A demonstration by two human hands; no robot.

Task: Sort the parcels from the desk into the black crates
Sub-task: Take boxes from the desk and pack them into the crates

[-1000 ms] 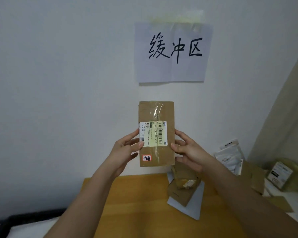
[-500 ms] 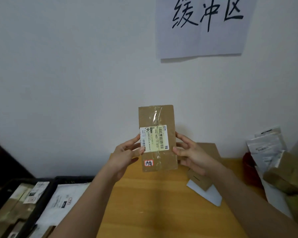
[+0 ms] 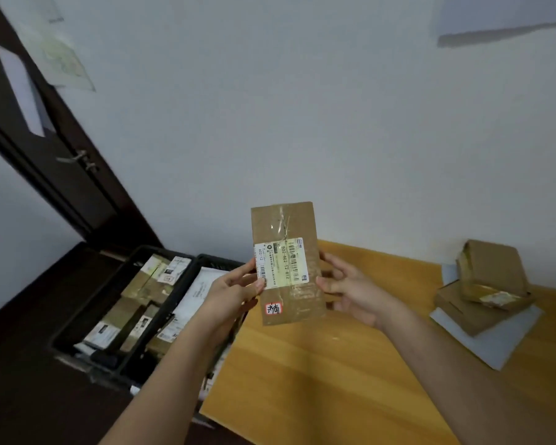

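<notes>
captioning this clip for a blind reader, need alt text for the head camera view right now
Both hands, left hand and right hand, hold a flat brown parcel upright, label facing the camera, above the wooden desk. Black crates holding parcels sit lower left; stacked parcels lie on the desk at right.

The brown cardboard parcel (image 3: 286, 261) is showing a white and pale-yellow label (image 3: 281, 263) striped with black barcode lines, glossy clear tape catching the light, and near its lower edge a small white sticker (image 3: 273, 308) outlined in red with black handwriting. The desk (image 3: 350, 374) is glowing warm honey-yellow wood. On the far right, more brown parcels (image 3: 485, 284) are sitting on a pale grey-white flat mailer (image 3: 495, 342). On the left, the black crates (image 3: 116, 316) are showing tan and white packets with black-printed labels. The wall (image 3: 270, 107) is looking plain off-white, the door (image 3: 45, 149) dark brown.
</notes>
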